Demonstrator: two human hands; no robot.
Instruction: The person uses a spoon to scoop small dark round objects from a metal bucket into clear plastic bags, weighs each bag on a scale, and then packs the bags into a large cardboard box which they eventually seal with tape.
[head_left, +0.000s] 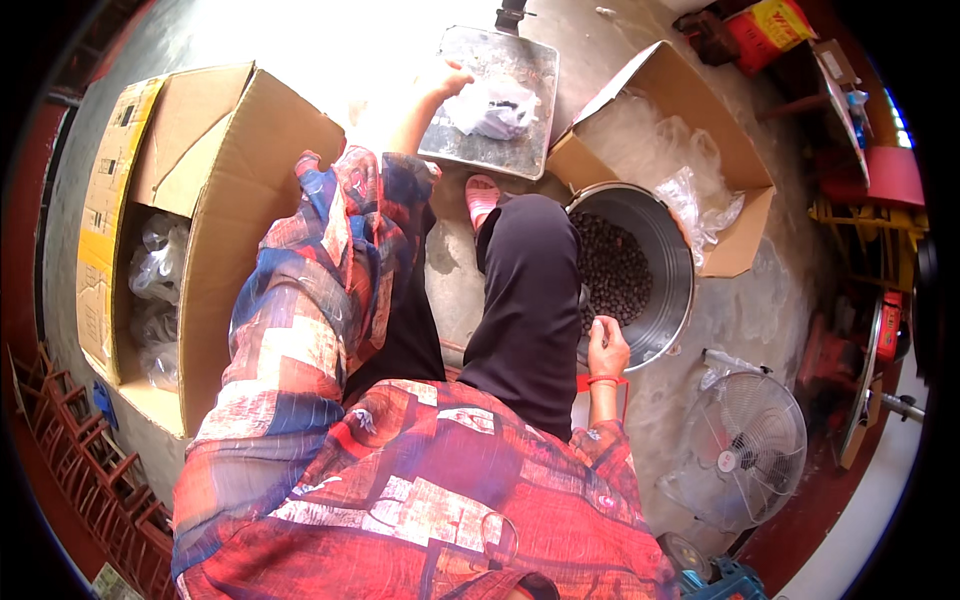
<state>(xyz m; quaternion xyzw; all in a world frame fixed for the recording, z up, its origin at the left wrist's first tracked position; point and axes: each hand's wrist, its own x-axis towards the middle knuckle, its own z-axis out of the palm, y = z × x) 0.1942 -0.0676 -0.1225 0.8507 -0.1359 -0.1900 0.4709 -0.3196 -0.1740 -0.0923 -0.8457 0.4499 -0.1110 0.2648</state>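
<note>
My left hand (444, 79) is stretched forward at the left edge of a thin clear plastic bag (501, 112). Glare blurs the fingers, so whether they pinch the bag cannot be made out. Dark contents show through the bag, which rests on the metal platform of a floor scale (499, 157). On my other side, my right hand (609, 351) is at the near rim of a metal bucket (667, 281). Its fingers are closed on what looks like the handle of a small metal scoop (586, 298). Dark round nuts or seeds (616, 262) cover the bucket's bottom.
An open cardboard box (739, 240) of clear plastic bags (686, 150) stands beyond the bucket. To the left is a larger cardboard box (255, 165) holding filled bags (159, 259). A floor fan (739, 454) is at right; wooden racks (97, 450) line the left wall.
</note>
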